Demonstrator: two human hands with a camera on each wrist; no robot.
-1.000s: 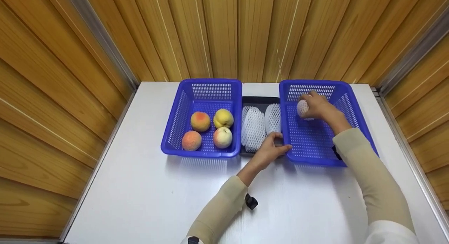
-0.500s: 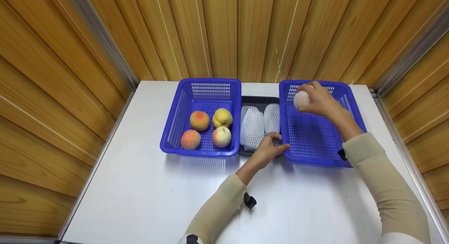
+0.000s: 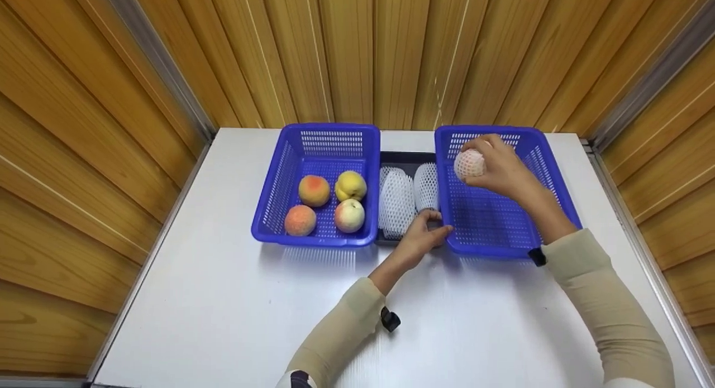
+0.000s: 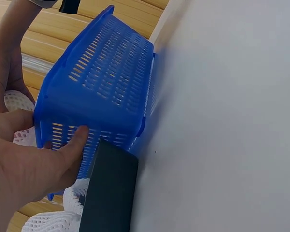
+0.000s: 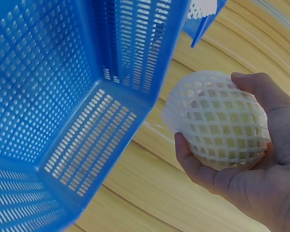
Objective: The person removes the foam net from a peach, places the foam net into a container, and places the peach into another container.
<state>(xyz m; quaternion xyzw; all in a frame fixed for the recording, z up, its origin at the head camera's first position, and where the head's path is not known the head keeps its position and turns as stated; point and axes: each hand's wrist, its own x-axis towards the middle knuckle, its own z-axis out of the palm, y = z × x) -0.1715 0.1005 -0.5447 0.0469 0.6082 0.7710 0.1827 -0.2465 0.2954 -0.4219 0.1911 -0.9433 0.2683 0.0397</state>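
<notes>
My right hand (image 3: 501, 166) grips a round fruit in a white foam net (image 3: 470, 164), apparently a peach, above the right blue basket (image 3: 491, 253). In the right wrist view, the thumb and fingers curl round the foam net (image 5: 227, 118); yellow and pink skin shows through the mesh. My left hand (image 3: 420, 237) holds the near left edge of that basket. In the left wrist view, one digit of the left hand (image 4: 31, 162) meets the rim of the basket (image 4: 94, 79) and another lies along its outer wall.
Between the baskets, a black tray (image 3: 409, 158) holds several white foam nets (image 3: 398, 202). The left blue basket (image 3: 313, 242) contains several fruits, among them an orange-red peach (image 3: 300, 220) and a yellow fruit (image 3: 351, 186). Wood-patterned panels (image 3: 346, 53) enclose the white table (image 3: 212, 298).
My right hand has raised the netted fruit from low in the right basket and carried it left towards its rim. The left hand keeps its place on the basket edge.
</notes>
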